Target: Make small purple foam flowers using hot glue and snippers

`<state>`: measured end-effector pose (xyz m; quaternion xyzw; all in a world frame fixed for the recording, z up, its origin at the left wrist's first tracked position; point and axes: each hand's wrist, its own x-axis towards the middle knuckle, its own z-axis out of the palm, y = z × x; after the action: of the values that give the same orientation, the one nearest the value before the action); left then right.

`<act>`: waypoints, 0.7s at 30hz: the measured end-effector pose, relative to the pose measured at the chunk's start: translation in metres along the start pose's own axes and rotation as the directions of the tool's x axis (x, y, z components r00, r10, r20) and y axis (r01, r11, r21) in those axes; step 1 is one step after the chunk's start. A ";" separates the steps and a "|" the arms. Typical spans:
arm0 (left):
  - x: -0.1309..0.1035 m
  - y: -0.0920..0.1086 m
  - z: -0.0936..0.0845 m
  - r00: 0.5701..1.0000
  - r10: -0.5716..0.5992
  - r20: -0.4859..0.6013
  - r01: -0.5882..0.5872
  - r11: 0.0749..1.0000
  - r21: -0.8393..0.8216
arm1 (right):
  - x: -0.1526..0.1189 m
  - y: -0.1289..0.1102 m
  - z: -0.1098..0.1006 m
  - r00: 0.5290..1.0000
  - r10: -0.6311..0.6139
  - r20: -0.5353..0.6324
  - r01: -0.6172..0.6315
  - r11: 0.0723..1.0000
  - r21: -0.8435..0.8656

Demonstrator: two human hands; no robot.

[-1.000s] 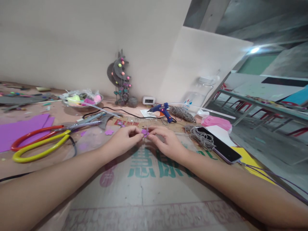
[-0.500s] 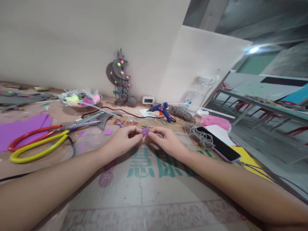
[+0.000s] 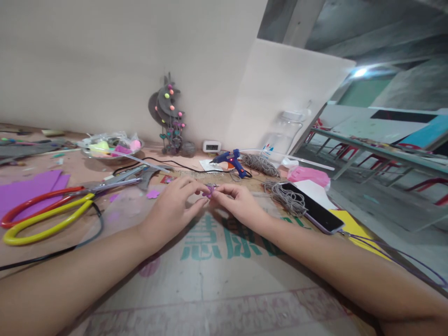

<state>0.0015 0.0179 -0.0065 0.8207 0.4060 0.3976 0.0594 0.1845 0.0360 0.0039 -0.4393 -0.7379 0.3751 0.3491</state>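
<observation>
A small purple felt piece (image 3: 209, 192) sits between the fingertips of both hands, above the printed cardboard (image 3: 210, 280). My right hand (image 3: 235, 200) pinches it from the right. On its other side, my left hand (image 3: 177, 203) has thumb and index finger slightly apart, their tips close to the piece; whether they touch it is hard to tell. Another purple flower-shaped piece (image 3: 153, 194) lies left of my left hand. Behind the hands rests a blue glue gun (image 3: 231, 161) with a small red light.
Red-and-yellow-handled scissors (image 3: 52, 210) and purple sheets (image 3: 31, 189) lie left. A bowl (image 3: 112, 151), a decorated grey moon (image 3: 168, 107) and a clock (image 3: 212, 146) stand behind. Grey cord (image 3: 285, 198), a phone (image 3: 315, 210) and a clear bottle (image 3: 283, 133) are right.
The view has shifted slightly, moving the background leftward. My left hand's index finger and thumb have spread a little, while my right hand keeps its pinch on the purple piece.
</observation>
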 end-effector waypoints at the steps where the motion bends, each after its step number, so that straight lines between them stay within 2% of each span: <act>1: 0.000 0.000 0.000 1.000 0.003 -0.002 -0.003 1.000 0.003 | 0.000 0.000 0.000 1.000 -0.003 0.005 0.003 1.000 0.006; 10: -0.001 0.000 0.000 1.000 0.017 -0.010 -0.017 1.000 0.007 | -0.001 0.003 0.001 0.999 0.016 0.037 -0.019 0.997 0.076; 21: 0.000 -0.001 0.000 0.999 0.036 0.005 -0.036 0.999 0.001 | -0.002 0.000 0.001 0.998 -0.023 0.052 0.019 0.997 0.070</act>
<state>0.0010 0.0187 -0.0065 0.8288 0.3915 0.3964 0.0527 0.1850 0.0340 0.0030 -0.4091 -0.7380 0.4082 0.3485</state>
